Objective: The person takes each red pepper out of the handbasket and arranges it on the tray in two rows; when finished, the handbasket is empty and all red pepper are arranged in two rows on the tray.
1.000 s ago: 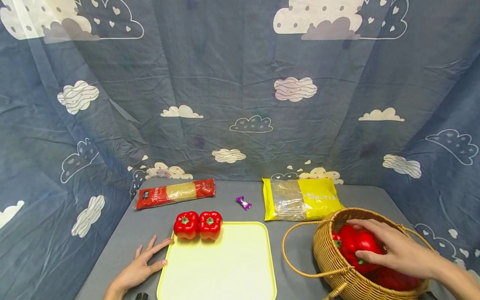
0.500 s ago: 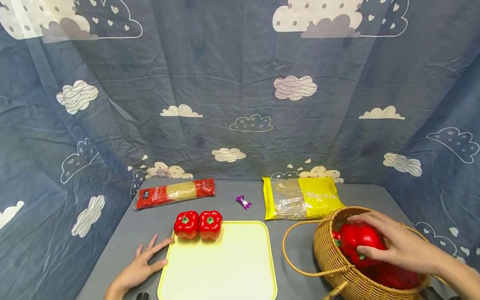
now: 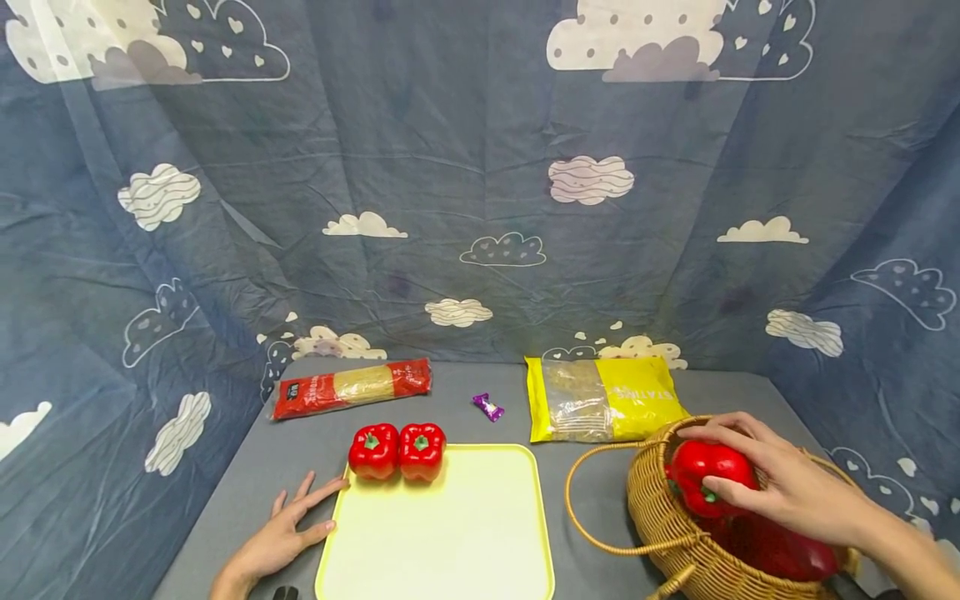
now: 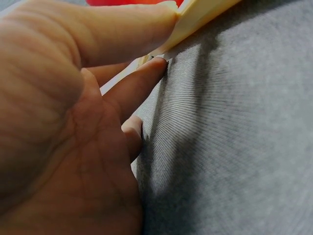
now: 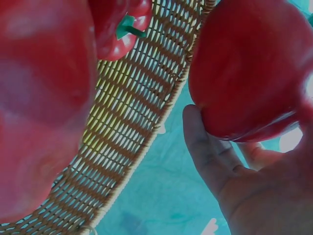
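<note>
My right hand [image 3: 783, 487] grips a red bell pepper [image 3: 708, 475] at the mouth of a wicker basket [image 3: 652, 508] on the right. The right wrist view shows this held pepper [image 5: 254, 68] above the rim; inside are a smaller red pepper [image 5: 115, 44] with a green stem and a large red item [image 5: 44, 107], its kind unclear. My left hand [image 3: 273, 537] lies beside the pale yellow tray [image 3: 450, 542], straight index finger and thumb touching its left edge. Two red bell peppers, the left one [image 3: 373, 452] and the right one [image 3: 422, 452], stand side by side at the tray's far left corner.
Behind the tray lie a red packet of noodles [image 3: 351, 388], a purple-wrapped candy [image 3: 488, 407] and a yellow plastic bag [image 3: 607, 400]. The basket's handle [image 3: 581, 525] hangs out toward the tray. A patterned curtain [image 3: 480, 183] encloses the grey table.
My right hand has raised the bell pepper a little within the basket opening, baring more of the large red item below. The left hand and the tray have stayed put.
</note>
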Demonstrator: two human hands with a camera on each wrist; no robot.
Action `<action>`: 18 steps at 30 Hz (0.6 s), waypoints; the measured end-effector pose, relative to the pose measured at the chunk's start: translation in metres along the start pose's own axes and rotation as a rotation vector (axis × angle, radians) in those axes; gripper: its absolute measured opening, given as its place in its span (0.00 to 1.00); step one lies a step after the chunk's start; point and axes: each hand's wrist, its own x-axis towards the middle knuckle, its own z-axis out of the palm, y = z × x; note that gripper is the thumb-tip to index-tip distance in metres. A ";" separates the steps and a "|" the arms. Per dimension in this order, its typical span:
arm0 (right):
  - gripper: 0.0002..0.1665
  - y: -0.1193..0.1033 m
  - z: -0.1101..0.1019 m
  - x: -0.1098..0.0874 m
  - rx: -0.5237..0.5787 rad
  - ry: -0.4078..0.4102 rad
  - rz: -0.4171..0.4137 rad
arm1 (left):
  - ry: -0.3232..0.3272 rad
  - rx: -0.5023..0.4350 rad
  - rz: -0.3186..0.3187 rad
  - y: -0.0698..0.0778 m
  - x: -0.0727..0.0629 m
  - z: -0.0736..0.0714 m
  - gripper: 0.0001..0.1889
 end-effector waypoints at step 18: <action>0.38 -0.021 0.000 0.008 -0.050 0.093 -0.105 | 0.008 -0.004 0.022 0.002 -0.001 0.001 0.33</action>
